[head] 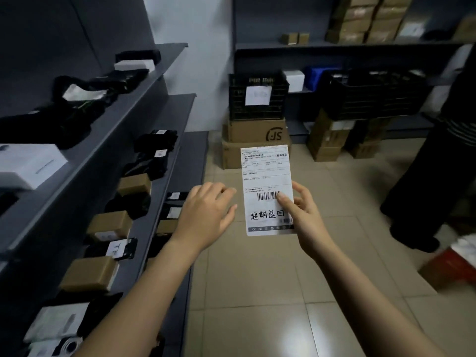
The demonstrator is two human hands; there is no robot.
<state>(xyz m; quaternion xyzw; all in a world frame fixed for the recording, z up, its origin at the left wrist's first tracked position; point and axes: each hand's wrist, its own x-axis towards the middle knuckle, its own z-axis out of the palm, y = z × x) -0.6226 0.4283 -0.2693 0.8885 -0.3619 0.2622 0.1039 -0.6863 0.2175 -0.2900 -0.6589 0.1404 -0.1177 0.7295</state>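
Shipping label [266,181] | right hand [306,220] pinched its lower corner, print upward, likely for reading | left hand [206,215] open, just beside label.

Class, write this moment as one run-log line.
right hand: pinches white printed paper shipping label, upright | left hand: open, beside label | nearby: dark grey metal shelves
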